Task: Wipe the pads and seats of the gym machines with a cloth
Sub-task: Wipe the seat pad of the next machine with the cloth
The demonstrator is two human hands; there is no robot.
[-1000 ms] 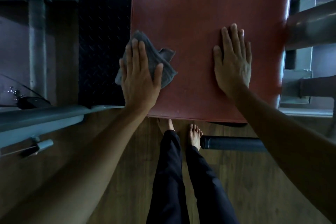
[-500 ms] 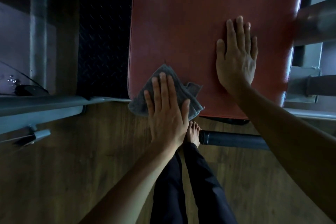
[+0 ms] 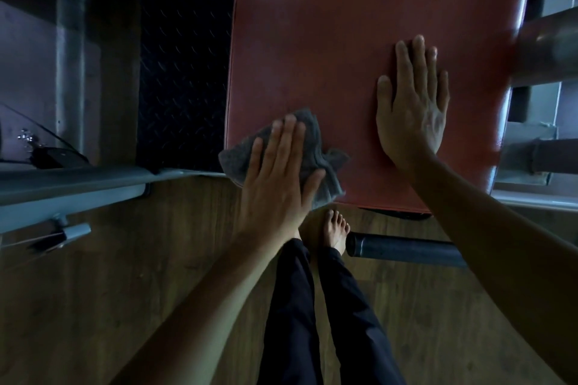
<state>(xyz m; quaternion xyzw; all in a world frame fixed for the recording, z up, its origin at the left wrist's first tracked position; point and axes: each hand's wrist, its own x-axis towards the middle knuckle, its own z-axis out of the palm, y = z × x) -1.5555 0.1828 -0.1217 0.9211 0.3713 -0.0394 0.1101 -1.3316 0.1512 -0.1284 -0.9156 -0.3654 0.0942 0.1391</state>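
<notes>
- Currently: red pad (image 3: 344, 40) fills upper centre of the head view. Its long axis runs away from the person, and the near short edge faces the feet.
- Cloth (image 3: 331, 169): grey, crumpled, lying on the pad's near-left corner. It has no clear long axis. The bunch spreads roughly left to right, one lobe hanging past the pad's left edge and another reaching the near edge.
- Left hand (image 3: 275, 187): flat on top of the cloth, fingers straight and together, pointing away from the person, thumb splayed to the right. Grip wide, pressing the cloth down and not curled round it.
- Right hand (image 3: 413, 112): palm down on bare pad, to the right of the cloth and apart from it, fingers straight and pointing away. Grip wide, holding nothing.
- Surroundings: black tread plate (image 3: 184, 56) just left of the pad; grey frame rail (image 3: 78, 187) crossing at left; dark roller tube (image 3: 403, 250) lying crosswise below the pad's near edge.
- Wooden floor (image 3: 125, 291) below; one bare foot (image 3: 336, 228) beside the tube's end, dark trousers (image 3: 297, 306) under it.
</notes>
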